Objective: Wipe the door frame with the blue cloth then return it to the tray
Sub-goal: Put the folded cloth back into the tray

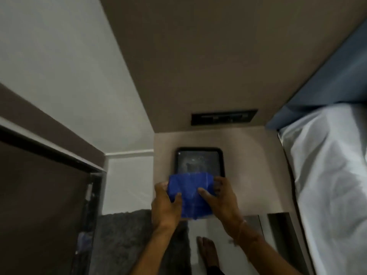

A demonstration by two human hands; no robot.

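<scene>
I hold a folded blue cloth (192, 195) in both hands, low in the middle of the view. My left hand (164, 205) grips its left edge with the thumb on top. My right hand (218, 197) grips its right side, thumb across the front. The cloth hangs just over the near rim of a black tray (199, 161) that lies on a beige bedside table (248, 175). The cloth hides the tray's near edge. A dark door frame (95, 195) with a brown door runs along the left.
A bed with a white sheet (327, 185) and a blue headboard (327, 76) fills the right side. A black switch panel (223, 117) sits on the wall above the table. A grey rug (123, 241) and my bare foot (207, 249) are on the floor below.
</scene>
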